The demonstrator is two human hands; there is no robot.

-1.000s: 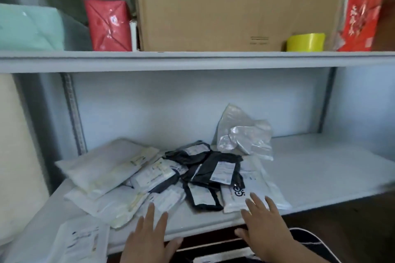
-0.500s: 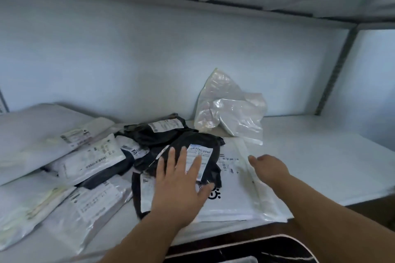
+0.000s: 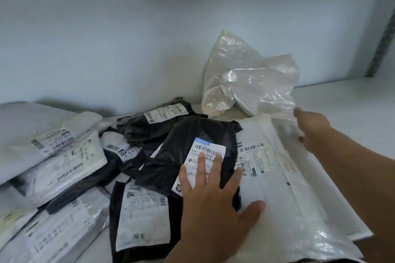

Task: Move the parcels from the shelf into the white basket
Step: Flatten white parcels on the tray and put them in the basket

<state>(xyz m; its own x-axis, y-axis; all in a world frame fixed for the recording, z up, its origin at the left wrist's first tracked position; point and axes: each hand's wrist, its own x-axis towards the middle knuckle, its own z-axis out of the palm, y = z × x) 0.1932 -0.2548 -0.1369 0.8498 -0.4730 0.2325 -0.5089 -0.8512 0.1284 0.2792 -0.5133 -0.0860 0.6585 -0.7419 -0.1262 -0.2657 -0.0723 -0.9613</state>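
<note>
Nearest, at about 6 o'clock, the left hand [image 3: 210,205] lies flat with fingers straight and spread, pressing on the label of a black parcel [image 3: 192,151] at the centre of the pile; its thumb reaches out to the right onto a large white parcel [image 3: 284,188] that lies flat beneath it, toward 4 o'clock. Just left of the hand, at 7 o'clock, a second black parcel with a big white label [image 3: 141,220] lies partly under the first. At 3 o'clock the right hand [image 3: 312,128] reaches to the far right edge of the large white parcel; its fingers curl down at the thin clear plastic there, but whether they grip it cannot be told through the blur. At 9 o'clock several white and grey parcels [image 3: 64,156] overlap in a heap on the shelf [image 3: 352,102]. Farther back, at 12 o'clock, another black parcel [image 3: 154,121] rests near the wall, and at 1 o'clock a crumpled translucent bag [image 3: 245,77] leans against the pale back wall [image 3: 128,28].
</note>
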